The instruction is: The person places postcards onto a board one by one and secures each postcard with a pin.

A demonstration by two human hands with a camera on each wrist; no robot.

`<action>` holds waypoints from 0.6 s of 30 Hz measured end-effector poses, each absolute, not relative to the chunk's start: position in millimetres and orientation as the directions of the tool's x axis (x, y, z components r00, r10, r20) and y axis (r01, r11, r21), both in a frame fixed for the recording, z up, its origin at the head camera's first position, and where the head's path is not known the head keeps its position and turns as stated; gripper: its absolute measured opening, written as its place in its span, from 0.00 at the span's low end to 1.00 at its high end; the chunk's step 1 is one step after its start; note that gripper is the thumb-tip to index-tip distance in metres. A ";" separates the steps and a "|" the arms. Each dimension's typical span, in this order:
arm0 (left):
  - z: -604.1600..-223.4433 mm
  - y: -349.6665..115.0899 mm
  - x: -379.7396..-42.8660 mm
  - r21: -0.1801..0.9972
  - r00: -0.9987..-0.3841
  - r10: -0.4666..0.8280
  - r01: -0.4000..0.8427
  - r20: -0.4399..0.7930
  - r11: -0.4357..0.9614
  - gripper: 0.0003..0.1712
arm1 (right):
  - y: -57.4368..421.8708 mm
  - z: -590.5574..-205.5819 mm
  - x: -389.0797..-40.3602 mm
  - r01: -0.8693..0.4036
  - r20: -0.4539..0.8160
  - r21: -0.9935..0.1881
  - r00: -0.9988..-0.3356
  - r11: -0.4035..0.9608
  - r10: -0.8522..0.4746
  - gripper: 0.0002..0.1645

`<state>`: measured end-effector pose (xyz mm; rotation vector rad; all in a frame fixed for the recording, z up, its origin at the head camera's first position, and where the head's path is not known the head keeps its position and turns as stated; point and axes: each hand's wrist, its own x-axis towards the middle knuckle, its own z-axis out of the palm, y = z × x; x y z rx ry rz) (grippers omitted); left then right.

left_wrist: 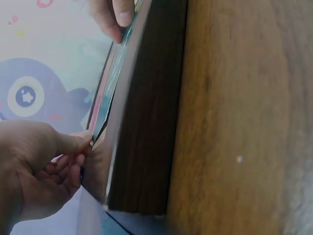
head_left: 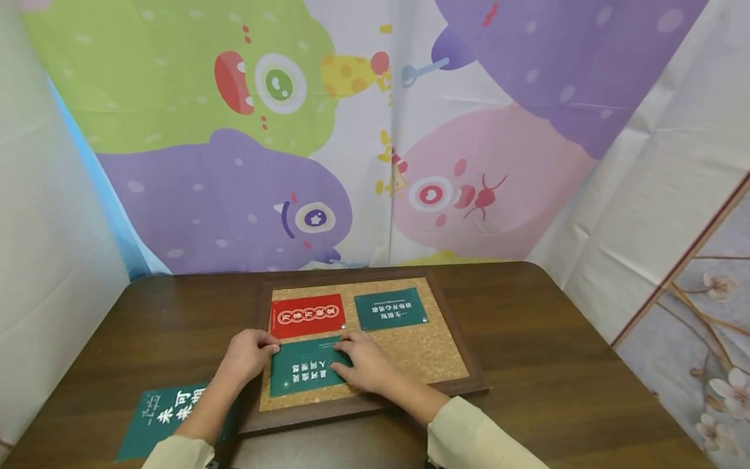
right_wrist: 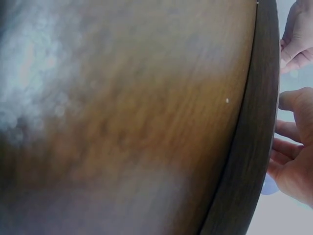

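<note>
A green card (head_left: 307, 371) with white Chinese characters lies at the lower left of a cork board (head_left: 410, 358) in a brown frame. My left hand (head_left: 246, 355) pinches the card's upper left corner between thumb and fingertips. Seen from the left wrist, that left hand (left_wrist: 44, 166) meets the card's edge (left_wrist: 110, 88), which lifts slightly off the cork. Whether a small pin is between the fingers is hidden. My right hand (head_left: 369, 365) rests on the card's right side with thumb and fingers spread; the right wrist view shows this right hand (right_wrist: 296, 152) just beyond the frame.
On the board, a red card (head_left: 307, 317) lies above the green one, and another green card (head_left: 391, 309) sits at the upper right; both have a pin at a corner. A larger green card (head_left: 143, 423) lies on the table (head_left: 545, 365), partly under my left forearm.
</note>
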<state>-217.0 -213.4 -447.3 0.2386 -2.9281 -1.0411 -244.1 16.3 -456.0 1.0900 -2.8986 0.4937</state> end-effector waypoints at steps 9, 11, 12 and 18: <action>-446.8 -217.6 -216.9 0.651 -0.991 -0.133 -0.115 -0.023 0.750 0.08 | 16.5 -454.7 -243.5 -0.637 0.107 -0.289 -0.763 0.714 -0.637 0.23; -446.7 -216.9 -217.4 0.655 -0.989 -0.142 -0.127 -0.032 0.745 0.08 | 16.7 -454.5 -243.5 -0.638 0.108 -0.289 -0.762 0.714 -0.638 0.23; -446.8 -216.5 -217.6 0.656 -0.989 -0.145 -0.132 -0.034 0.743 0.08 | 16.8 -454.7 -243.6 -0.639 0.109 -0.288 -0.762 0.714 -0.638 0.23; -447.6 -214.5 -218.4 0.652 -0.986 -0.165 -0.144 -0.028 0.744 0.07 | 17.2 -453.6 -243.1 -0.640 0.113 -0.284 -0.762 0.714 -0.638 0.23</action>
